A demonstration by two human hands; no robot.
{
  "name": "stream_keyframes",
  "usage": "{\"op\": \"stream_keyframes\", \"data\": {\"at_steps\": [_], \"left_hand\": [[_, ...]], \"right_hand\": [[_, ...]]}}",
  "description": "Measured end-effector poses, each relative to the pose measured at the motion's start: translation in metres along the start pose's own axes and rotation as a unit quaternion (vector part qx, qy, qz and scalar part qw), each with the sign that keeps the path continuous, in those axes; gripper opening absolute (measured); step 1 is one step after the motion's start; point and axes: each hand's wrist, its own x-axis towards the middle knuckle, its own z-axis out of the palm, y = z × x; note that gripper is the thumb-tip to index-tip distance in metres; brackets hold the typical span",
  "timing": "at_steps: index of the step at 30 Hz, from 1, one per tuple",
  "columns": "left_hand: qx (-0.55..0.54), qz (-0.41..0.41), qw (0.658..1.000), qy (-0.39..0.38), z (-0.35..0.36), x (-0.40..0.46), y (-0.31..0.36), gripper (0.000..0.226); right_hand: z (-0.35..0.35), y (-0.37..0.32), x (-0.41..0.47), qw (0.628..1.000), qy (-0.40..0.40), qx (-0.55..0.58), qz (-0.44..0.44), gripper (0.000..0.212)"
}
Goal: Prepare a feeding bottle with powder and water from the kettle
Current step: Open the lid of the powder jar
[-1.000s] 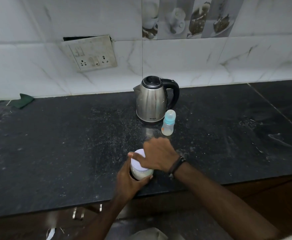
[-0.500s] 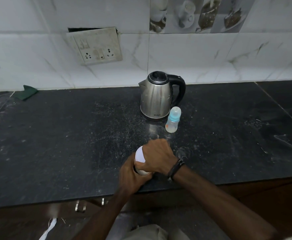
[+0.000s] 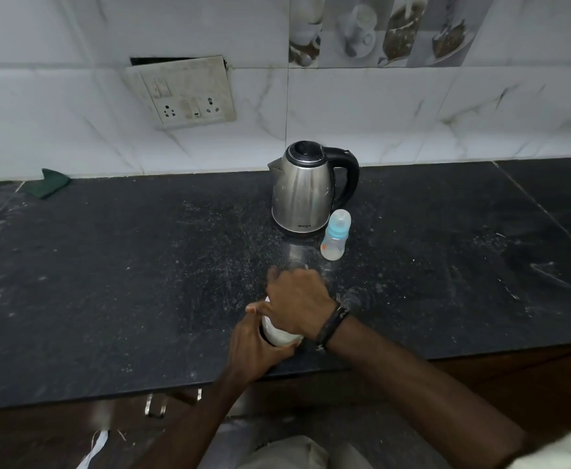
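A white powder jar (image 3: 279,335) stands near the front edge of the black counter (image 3: 125,282). My left hand (image 3: 253,350) wraps its body from the near side. My right hand (image 3: 297,301) covers its lid from above, fingers closed over it, so most of the jar is hidden. Farther back stands a steel kettle (image 3: 302,191) with a black handle pointing right. A small feeding bottle (image 3: 335,240) with a blue collar and clear cap stands upright just right of the kettle's base.
A green cloth (image 3: 52,182) lies at the back left against the tiled wall. A switch and socket plate (image 3: 184,93) hangs on the wall above. White powder dust speckles the counter. Drawer handles (image 3: 155,404) show below the counter's front edge.
My right hand has closed further over the jar's lid, hiding the white top that showed a second ago. The view has tilted slightly; jar, kettle and bottle stay in place.
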Motion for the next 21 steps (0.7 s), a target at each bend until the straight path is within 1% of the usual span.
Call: {"op": "stream_keyframes", "data": {"at_steps": [1, 3, 5, 7, 8, 9, 11, 13, 15, 18, 21], "left_hand": [[0.0, -0.001, 1.0, -0.003, 0.0, 0.001, 0.001, 0.053], [0.004, -0.006, 1.0, -0.016, 0.002, 0.002, -0.003, 0.052], [0.016, -0.013, 1.0, -0.019, 0.004, 0.002, -0.009, 0.056], [0.021, -0.014, 1.0, -0.015, 0.005, 0.002, -0.013, 0.07], [0.02, -0.012, 1.0, -0.012, 0.005, 0.002, -0.013, 0.074], [0.016, -0.008, 1.0, -0.009, 0.005, 0.001, -0.012, 0.076], [-0.01, -0.005, 1.0, -0.006, 0.004, 0.001, -0.012, 0.076], [-0.022, -0.003, 1.0, -0.004, 0.003, 0.001, -0.013, 0.075], [-0.024, -0.002, 1.0, -0.002, 0.002, -0.001, -0.01, 0.077], [-0.048, 0.009, 0.999, 0.01, 0.003, -0.002, -0.006, 0.087], [-0.034, 0.022, 0.999, 0.021, 0.002, -0.002, -0.001, 0.084]], "right_hand": [[0.003, -0.005, 0.0, 1.0, -0.011, -0.005, 0.012, 0.071], [0.01, -0.012, 0.001, 1.0, -0.029, -0.008, 0.005, 0.071], [0.015, -0.014, 0.003, 0.999, -0.021, -0.02, -0.013, 0.056], [0.016, -0.012, 0.002, 0.999, -0.013, -0.003, -0.029, 0.038], [0.014, -0.009, 0.001, 0.999, -0.009, 0.011, -0.041, 0.034], [0.011, -0.005, -0.001, 0.998, -0.01, 0.019, -0.055, 0.035], [0.006, 0.002, -0.005, 0.995, -0.027, 0.019, -0.091, 0.051], [0.004, 0.01, -0.009, 0.992, -0.028, 0.02, -0.124, 0.062], [0.002, 0.02, -0.011, 0.986, -0.024, 0.084, -0.14, 0.062], [0.003, 0.048, -0.015, 0.97, -0.018, 0.217, -0.109, 0.05], [0.01, 0.078, -0.019, 0.965, 0.006, 0.25, -0.072, 0.04]]}}
